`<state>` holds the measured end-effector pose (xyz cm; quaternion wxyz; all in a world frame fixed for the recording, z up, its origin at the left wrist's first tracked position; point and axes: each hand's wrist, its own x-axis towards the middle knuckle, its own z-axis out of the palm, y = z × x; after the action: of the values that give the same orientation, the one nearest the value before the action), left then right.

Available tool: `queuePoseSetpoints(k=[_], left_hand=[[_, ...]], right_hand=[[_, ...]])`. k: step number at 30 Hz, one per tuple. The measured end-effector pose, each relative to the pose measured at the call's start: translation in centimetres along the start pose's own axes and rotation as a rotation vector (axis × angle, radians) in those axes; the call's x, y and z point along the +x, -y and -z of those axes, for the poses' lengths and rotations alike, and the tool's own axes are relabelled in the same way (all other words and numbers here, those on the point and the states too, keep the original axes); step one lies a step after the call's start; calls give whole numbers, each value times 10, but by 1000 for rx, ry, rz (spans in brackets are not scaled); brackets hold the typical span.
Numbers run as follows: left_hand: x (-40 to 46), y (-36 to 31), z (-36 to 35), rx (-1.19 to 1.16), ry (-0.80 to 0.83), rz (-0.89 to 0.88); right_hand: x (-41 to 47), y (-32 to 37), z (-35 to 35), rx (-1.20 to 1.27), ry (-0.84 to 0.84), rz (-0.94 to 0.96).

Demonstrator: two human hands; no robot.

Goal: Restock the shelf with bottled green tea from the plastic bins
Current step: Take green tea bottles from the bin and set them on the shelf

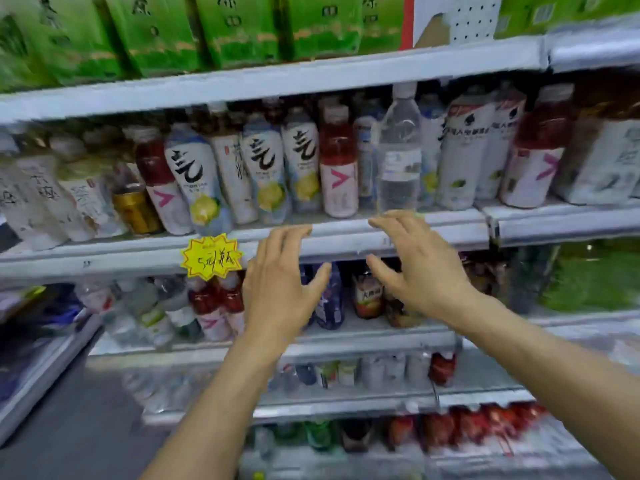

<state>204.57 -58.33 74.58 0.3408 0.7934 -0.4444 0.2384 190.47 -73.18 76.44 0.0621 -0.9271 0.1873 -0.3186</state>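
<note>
Large green tea bottles with green labels stand in a row on the top shelf, cut off by the frame's upper edge. My left hand and my right hand are both raised in front of the middle shelf's grey front rail, fingers spread and holding nothing. A gap about a bottle wide lies between the two hands. Above the right hand a clear water bottle stands at the shelf's front edge. No plastic bin is in view. The picture is blurred.
The middle shelf is packed with white, red and lemon-labelled drink bottles and a gold can. A yellow starburst price tag hangs on the rail left of my hands. Lower shelves hold more bottles. Grey floor lies at lower left.
</note>
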Motion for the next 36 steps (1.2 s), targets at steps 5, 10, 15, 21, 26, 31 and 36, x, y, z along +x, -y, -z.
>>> queuePoseSetpoints(k=[5, 10, 15, 21, 26, 31, 36], left_hand=[[-79, 9, -50, -135, 350, 271], [-161, 28, -97, -253, 600, 554], [-253, 64, -142, -315, 843, 916], [-361, 99, -205, -300, 1057, 1154], [-439, 125, -264, -243, 1192, 1285], [-488, 150, -313, -193, 1228, 1330], [-545, 188, -361, -123, 1164, 1352]], right_hand=[[-75, -37, -51, 134, 375, -222], [-138, -63, -113, 208, 659, -428], [-222, -79, -182, 269, 952, -700], [-324, -104, -261, 257, 1180, -1029], [-392, -121, -330, 245, 1164, -1205], [-430, -135, -391, 155, 1053, -1271], [-455, -133, -443, -39, 947, -1175]])
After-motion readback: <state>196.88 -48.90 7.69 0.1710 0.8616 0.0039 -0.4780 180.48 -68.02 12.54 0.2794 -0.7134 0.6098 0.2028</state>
